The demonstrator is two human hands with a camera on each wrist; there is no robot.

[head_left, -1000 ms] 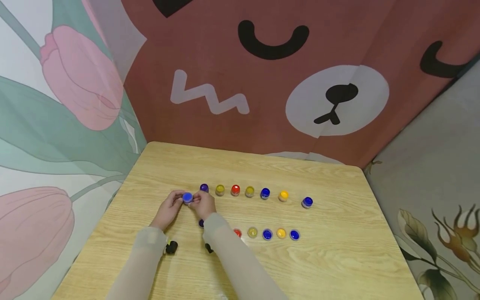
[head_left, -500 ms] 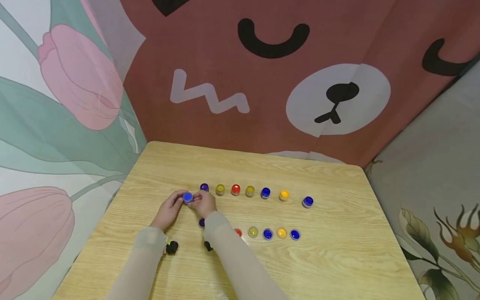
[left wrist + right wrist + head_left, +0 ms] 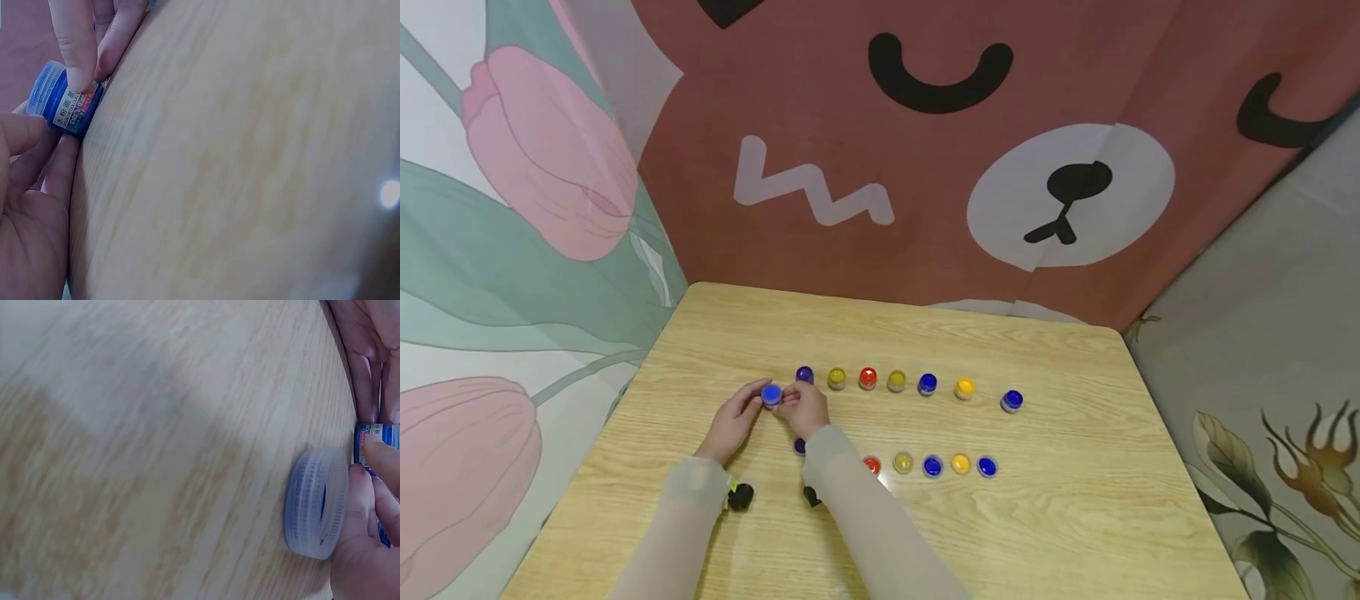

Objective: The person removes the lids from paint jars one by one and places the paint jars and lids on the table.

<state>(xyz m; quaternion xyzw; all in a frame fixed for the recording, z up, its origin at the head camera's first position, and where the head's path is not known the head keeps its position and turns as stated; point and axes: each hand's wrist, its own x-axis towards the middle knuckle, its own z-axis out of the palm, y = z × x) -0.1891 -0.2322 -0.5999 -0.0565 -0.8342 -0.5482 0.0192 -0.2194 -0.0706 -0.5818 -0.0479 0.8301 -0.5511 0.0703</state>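
Note:
A small blue paint jar [image 3: 772,395] with a printed label and a translucent ribbed cap [image 3: 46,87] is held between both hands, close over the wooden table [image 3: 1075,517]. My left hand [image 3: 730,423] grips it from the left, thumb at the cap and fingers behind in the left wrist view. From the right, my right hand [image 3: 806,408] pinches the jar [image 3: 78,109], one fingertip on the label. Just beyond the right hand stands a purple paint jar [image 3: 805,374], partly covered by it. A translucent cap [image 3: 315,503] lies on the table beside the right hand.
Behind the hands runs a row of small paint jars, including a red jar [image 3: 868,378] and a blue jar [image 3: 1012,401] at its right end. Nearer is a row of low round caps, such as an orange cap [image 3: 960,463]; the right sleeve [image 3: 872,517] hides part of it.
The head view has shifted slightly. Both hands keep their hold on the blue paint jar, with no visible change in the rows.

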